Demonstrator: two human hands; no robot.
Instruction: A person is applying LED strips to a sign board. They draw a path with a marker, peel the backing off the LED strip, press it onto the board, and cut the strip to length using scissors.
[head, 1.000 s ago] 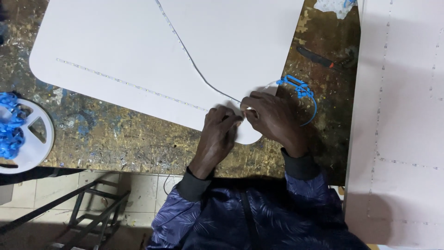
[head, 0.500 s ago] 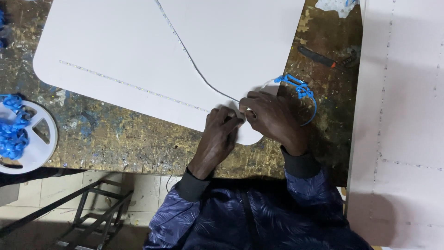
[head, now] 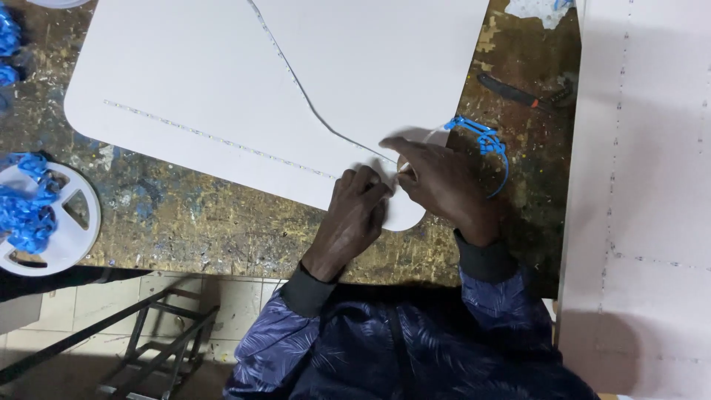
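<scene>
A: Desk [head: 222, 222]: worn, paint-spattered top. The large white rounded panel [head: 222, 81] covers most of it. A second white panel [head: 644, 185] with dotted rows lies at the right edge.

B: Strips on the main panel?

A: Two thin LED strips. One straight strip [head: 215, 141] runs along the lower left part. One curved strip [head: 296, 81] comes down from the top edge and ends under the hands at the panel's near right corner.

B: Hands?

A: Left hand [head: 354, 218] lies knuckles up on that corner, fingers curled and pressing at the strip end. Right hand [head: 444, 181] sits just beside it, fingertips pinched on something small and pale at the strip end; I cannot tell exactly what. Both grips are clenched, working at the same spot.

B: Smaller items?

A: White reel [head: 70, 230] with bunched blue tape [head: 26, 211] at the left edge. A loose blue curl, likely peeled backing [head: 485, 144], touches the right hand. A dark-handled cutter [head: 518, 92] lies farther back on the desk.

B: Risks?

A: My judgement: the strip end sits close to the panel's rim, so uneven pressing could leave it lifted or kinked. The blue backing trailing by the wrist could catch under the strip. A tug from the pinch could pull the curved run off its line.
</scene>
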